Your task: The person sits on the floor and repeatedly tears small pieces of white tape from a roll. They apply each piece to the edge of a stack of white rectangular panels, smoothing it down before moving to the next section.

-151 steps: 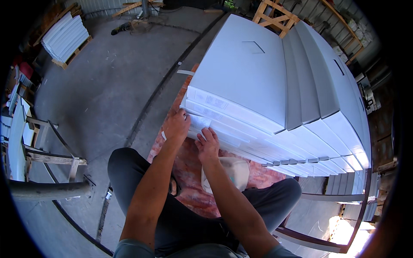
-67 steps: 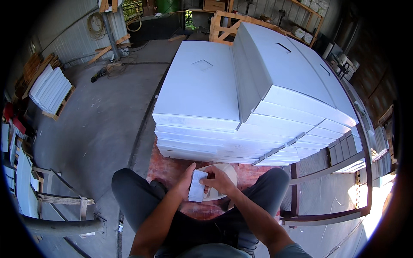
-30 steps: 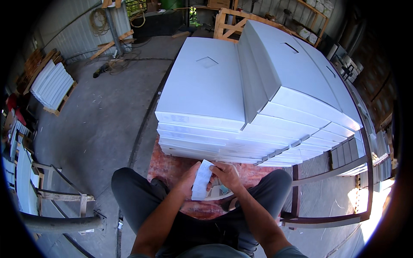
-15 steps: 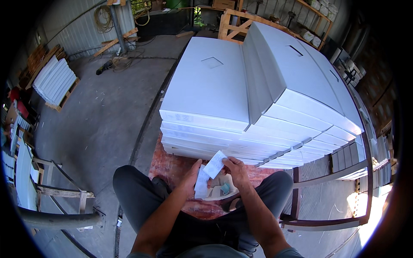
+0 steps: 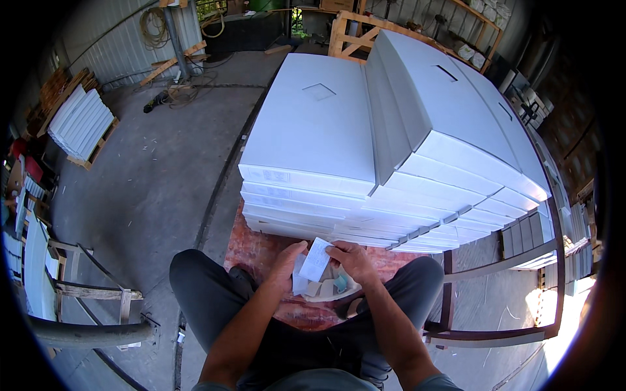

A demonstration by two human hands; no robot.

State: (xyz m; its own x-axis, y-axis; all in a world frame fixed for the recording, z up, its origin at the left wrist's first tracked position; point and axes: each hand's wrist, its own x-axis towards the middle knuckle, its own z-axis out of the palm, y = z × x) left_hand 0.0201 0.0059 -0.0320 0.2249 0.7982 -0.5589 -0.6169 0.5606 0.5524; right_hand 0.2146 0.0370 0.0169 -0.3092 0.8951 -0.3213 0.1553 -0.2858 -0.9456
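Note:
Between my knees, a printed white paper slip is pinched at its right edge by my right hand. My left hand is closed at the slip's left side, on another pale slip partly covered by the first. Just below the hands is a whitish open container, with small pale pieces and a teal item in it. Its far side is hidden by the slip and my right hand. Ahead of my hands rises a stack of flat white cartons; the left part is lower than the right.
A worn reddish board lies under the stack and my feet. Brown metal framing stands at right, a wooden-topped rack at left. Farther off are a pallet of white panels, a power tool on the floor, and a person in red.
The upper slip has moved left and down, over the other slip, with my right hand following. More of the pale pieces in the container now show.

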